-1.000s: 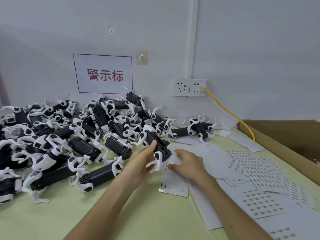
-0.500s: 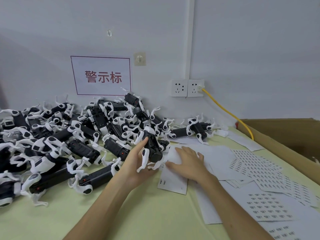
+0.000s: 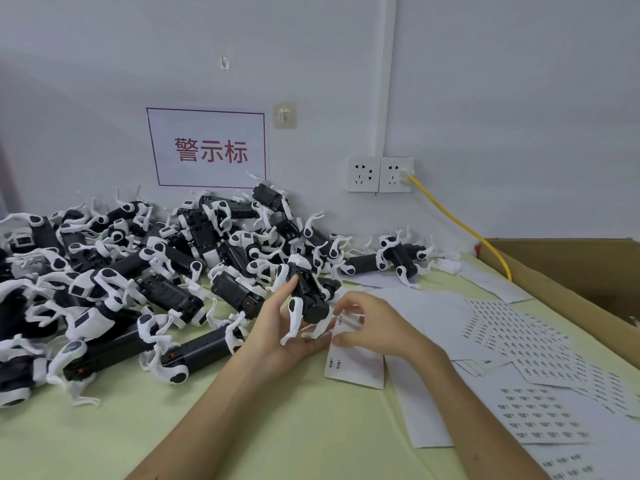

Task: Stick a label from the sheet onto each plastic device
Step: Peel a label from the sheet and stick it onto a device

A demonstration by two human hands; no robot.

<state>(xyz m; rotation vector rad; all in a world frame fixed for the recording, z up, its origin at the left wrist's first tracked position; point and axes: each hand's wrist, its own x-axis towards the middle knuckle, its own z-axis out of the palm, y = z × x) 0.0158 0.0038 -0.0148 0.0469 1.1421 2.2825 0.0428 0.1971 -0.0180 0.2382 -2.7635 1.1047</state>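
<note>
Over the green table (image 3: 242, 427), left hand (image 3: 277, 341) grips a device (image 3: 310, 299), right hand (image 3: 375, 323) pinches the sheet (image 3: 356, 367); I'd peel slowly.

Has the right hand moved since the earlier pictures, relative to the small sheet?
Yes. The right hand lay flat on the small sheet; now its fingers are raised off it, curled toward the device in the left hand.
</note>
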